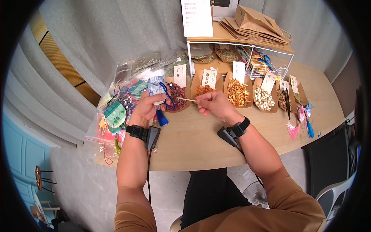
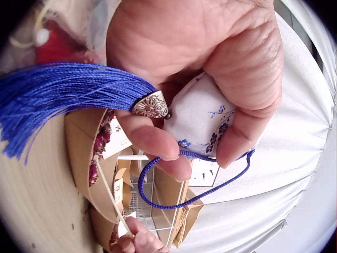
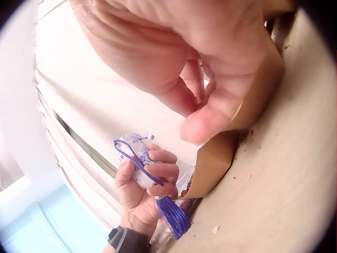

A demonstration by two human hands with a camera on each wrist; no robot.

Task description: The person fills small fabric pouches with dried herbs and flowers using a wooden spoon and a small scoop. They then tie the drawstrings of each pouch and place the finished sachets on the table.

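My left hand [image 1: 143, 110] grips a white sachet [image 1: 155, 86] printed with blue flowers. From it a blue cord [image 2: 197, 202] hangs in a loop, along with a blue tassel [image 2: 73, 89] under a silver patterned cap [image 2: 151, 104]. Between thumb and fingers, my right hand [image 1: 217, 105] pinches a thin wooden stick [image 1: 188, 100]. The stick's far end reaches over the dried red buds [image 1: 177, 91] in a brown paper tray [image 2: 84, 150], just right of the sachet. In the right wrist view my own fingers hide the stick.
Rightward stand several labelled paper trays, with orange petals [image 1: 237, 92] and pale slices [image 1: 264, 99] among them. Black tongs [image 1: 287, 104] lean on one. Plastic bags of sachets [image 1: 116, 116] lie at left. A shelf [image 1: 232, 36] with paper bags [image 1: 255, 25] stands behind.
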